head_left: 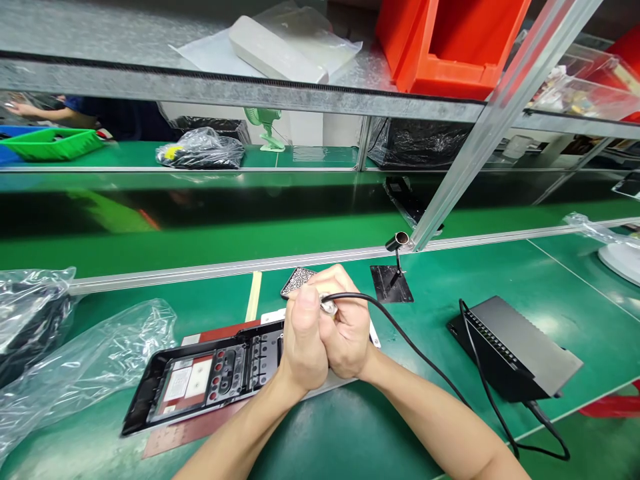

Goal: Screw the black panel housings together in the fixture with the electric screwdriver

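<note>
Above the right end of a long black plastic housing (pixel 233 367), both hands are pressed together around a small shiny connector (pixel 329 305) on a black cable (pixel 400 327). My left hand (pixel 306 337) is closed, its thumb against the connector. My right hand (pixel 349 327) is closed around the connector's other side; the fingers hide most of it. The cable runs from the hands over my right forearm. Under the housing lies a reddish-brown board (pixel 175 437). Just behind the hands is a tray of small screws (pixel 299 281).
At right a black box (pixel 515 347) has a cable beside it. A black metal holder (pixel 393 283) stands behind the hands. Clear plastic bags (pixel 115 353) lie left. A shelf (pixel 250 90) with a red bin (pixel 450 47) crosses above. A person's arm (pixel 55 115) shows far left.
</note>
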`<state>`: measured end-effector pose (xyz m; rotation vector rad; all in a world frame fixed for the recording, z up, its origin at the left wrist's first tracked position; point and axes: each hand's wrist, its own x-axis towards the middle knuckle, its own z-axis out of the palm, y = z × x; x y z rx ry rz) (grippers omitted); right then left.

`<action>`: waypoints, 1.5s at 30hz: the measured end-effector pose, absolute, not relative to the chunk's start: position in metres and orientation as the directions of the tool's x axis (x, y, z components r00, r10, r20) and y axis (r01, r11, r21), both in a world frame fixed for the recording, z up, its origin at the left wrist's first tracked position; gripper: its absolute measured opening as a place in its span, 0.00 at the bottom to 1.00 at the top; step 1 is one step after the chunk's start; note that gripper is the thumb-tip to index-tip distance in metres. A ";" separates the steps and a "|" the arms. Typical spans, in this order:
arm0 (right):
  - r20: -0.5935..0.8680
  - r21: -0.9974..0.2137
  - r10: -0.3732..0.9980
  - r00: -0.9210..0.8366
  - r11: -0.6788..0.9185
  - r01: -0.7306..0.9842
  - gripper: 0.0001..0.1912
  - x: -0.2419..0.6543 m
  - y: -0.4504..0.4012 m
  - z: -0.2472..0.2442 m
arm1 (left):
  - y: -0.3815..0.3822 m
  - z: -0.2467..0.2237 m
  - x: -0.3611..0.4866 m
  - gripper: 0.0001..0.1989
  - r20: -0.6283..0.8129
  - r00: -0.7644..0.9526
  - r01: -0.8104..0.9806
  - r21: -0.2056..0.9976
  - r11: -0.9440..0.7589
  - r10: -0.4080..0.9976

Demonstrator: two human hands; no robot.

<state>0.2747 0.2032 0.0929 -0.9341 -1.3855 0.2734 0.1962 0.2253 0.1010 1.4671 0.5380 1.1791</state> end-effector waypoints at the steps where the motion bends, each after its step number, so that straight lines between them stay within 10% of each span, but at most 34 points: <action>1: 0.713 -0.695 0.666 0.219 0.631 0.345 0.11 0.275 0.203 0.093 | 0.225 0.102 0.196 0.29 0.390 0.397 -0.289 0.912 -0.290 0.831; 31: 0.688 -0.703 0.700 0.194 0.574 0.420 0.17 0.283 0.197 0.098 | 0.238 0.113 0.158 0.35 0.494 0.471 0.055 0.810 -0.583 0.731; 38: 0.545 -0.836 0.805 0.236 0.543 0.081 0.14 0.276 0.192 0.094 | 0.248 0.090 0.099 0.23 0.312 0.367 0.356 0.824 -0.442 0.876; 45: 0.503 -0.817 0.818 0.278 0.555 -0.157 0.10 0.266 0.195 0.098 | 0.244 0.042 0.067 0.13 0.421 0.381 0.609 0.556 -0.566 0.823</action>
